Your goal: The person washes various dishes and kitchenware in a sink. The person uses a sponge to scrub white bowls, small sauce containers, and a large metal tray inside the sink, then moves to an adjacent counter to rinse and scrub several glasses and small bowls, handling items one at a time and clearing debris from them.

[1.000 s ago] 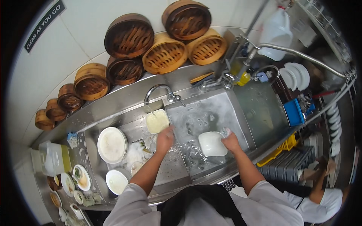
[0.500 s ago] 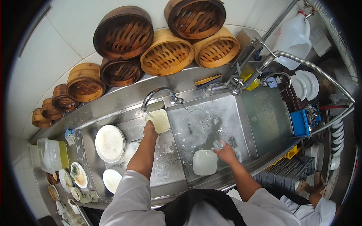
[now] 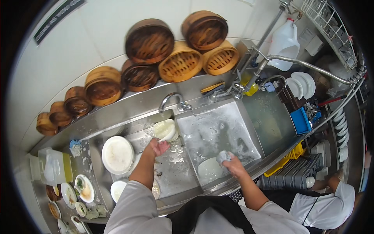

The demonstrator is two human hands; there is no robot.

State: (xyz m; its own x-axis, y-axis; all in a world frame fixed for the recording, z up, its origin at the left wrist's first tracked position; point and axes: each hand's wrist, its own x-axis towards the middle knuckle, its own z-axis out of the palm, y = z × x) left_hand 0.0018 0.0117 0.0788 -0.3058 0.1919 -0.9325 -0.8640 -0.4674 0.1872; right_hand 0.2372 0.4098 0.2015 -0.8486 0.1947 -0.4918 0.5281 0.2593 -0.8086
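Observation:
My left hand (image 3: pixel 158 146) grips the near edge of a white squarish bowl (image 3: pixel 167 131), tilted under the curved tap (image 3: pixel 167 97) in the left sink basin, where water runs and spills. My right hand (image 3: pixel 233 165) is closed on a pale wet scrubbing cloth (image 3: pixel 223 157) over the soapy middle basin (image 3: pixel 245 132). Just left of it, a white dish (image 3: pixel 207 171) lies submerged. A stack of white plates (image 3: pixel 117 155) stands left of my left arm, with another white dish (image 3: pixel 117 190) nearer me.
Bamboo steamers (image 3: pixel 180 61) line the back ledge. Dirty dishes (image 3: pixel 83 189) and a plastic container (image 3: pixel 54 165) crowd the left drainboard. Right are a water-filled basin (image 3: pixel 265 121), blue caddy (image 3: pixel 299 121), sprayer hose (image 3: pixel 311 64) and grey crates (image 3: pixel 290 175). A co-worker (image 3: pixel 323 204) bends low at right.
My left hand has taken the bowl's edge and tilted it. The white dish that my right hand held a second ago now lies in the soapy water; that hand keeps the cloth.

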